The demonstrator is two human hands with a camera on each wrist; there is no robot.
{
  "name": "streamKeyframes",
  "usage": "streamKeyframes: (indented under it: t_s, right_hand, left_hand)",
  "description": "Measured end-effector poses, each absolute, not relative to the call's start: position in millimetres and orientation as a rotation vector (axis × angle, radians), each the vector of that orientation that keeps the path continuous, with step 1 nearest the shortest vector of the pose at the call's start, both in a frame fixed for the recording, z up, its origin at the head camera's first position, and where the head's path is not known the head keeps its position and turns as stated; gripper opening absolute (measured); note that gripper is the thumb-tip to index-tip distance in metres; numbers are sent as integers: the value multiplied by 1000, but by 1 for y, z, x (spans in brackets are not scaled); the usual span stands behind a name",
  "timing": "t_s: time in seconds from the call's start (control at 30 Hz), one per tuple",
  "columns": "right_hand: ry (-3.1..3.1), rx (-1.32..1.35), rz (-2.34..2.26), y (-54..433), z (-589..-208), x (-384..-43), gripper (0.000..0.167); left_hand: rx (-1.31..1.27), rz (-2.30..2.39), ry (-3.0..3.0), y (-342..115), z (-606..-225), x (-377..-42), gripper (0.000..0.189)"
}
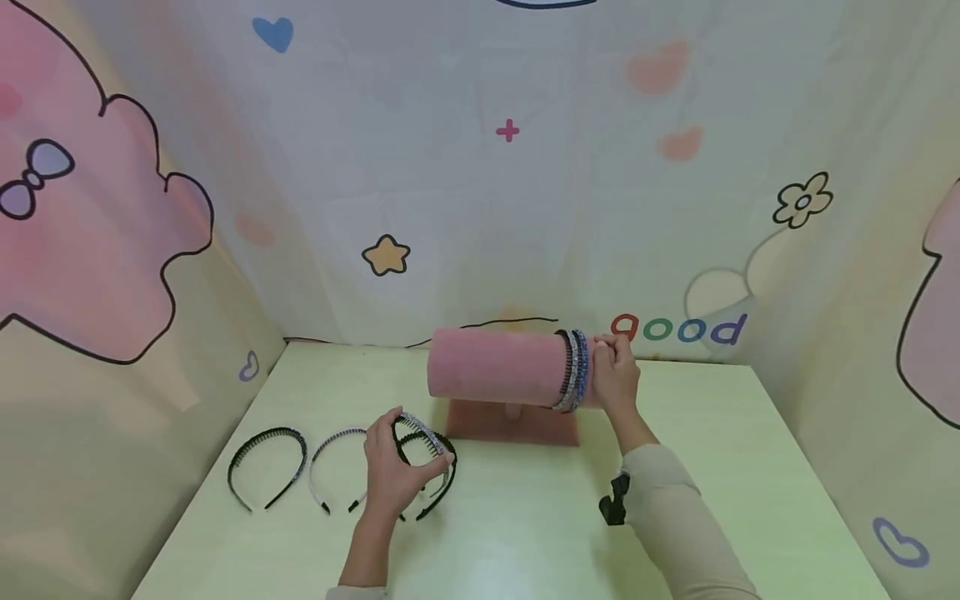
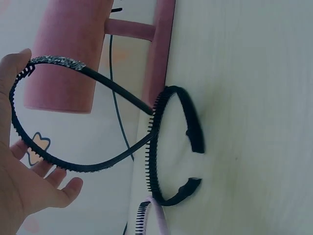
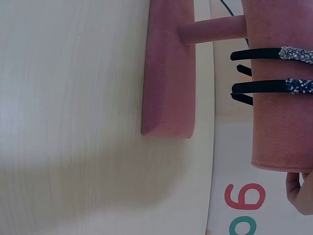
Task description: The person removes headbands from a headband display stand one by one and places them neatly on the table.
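Observation:
Between thumb and fingers, my left hand (image 1: 397,475) holds a black toothed headband (image 2: 117,90) with a silver glitter section. In the left wrist view it is raised above the table. My right hand (image 1: 617,375) grips the right end of a pink padded headband stand (image 1: 487,367); only part of that hand (image 3: 303,193) shows in the right wrist view. Round the roll near this hand sit a silver glitter headband (image 3: 296,54) and a blue glitter headband (image 3: 298,86), side by side.
Behind the held headband, a plain black headband (image 2: 153,161) lies on the table (image 1: 517,517). Left of it are a pale lilac headband (image 1: 315,479) and another black headband (image 1: 236,457). The stand's flat base (image 1: 480,425) rests near the printed back curtain (image 1: 450,167).

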State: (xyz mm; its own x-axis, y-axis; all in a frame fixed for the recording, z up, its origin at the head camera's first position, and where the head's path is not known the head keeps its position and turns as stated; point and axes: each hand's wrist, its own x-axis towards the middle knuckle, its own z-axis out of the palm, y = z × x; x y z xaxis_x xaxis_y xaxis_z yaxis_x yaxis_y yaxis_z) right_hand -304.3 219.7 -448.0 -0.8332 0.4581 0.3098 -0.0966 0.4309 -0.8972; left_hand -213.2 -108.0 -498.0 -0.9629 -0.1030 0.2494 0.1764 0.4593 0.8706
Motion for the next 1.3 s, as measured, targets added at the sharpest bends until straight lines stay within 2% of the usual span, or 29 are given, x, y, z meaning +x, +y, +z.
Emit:
streamKeyframes:
  t_s: [0.8, 1.13, 1.3]
  right_hand:
    - [-2143, -282, 1424, 221, -450, -302, 24]
    - [-2137, -292, 1397, 222, -450, -305, 25]
    - [-2140, -302, 1408, 221, -451, -304, 24]
  left_hand:
    - [80, -1511, -2230, -72, -519, -195, 93]
    - [10, -1526, -2229, -62, -520, -196, 72]
    - [22, -1519, -2260, -58, -522, -195, 72]
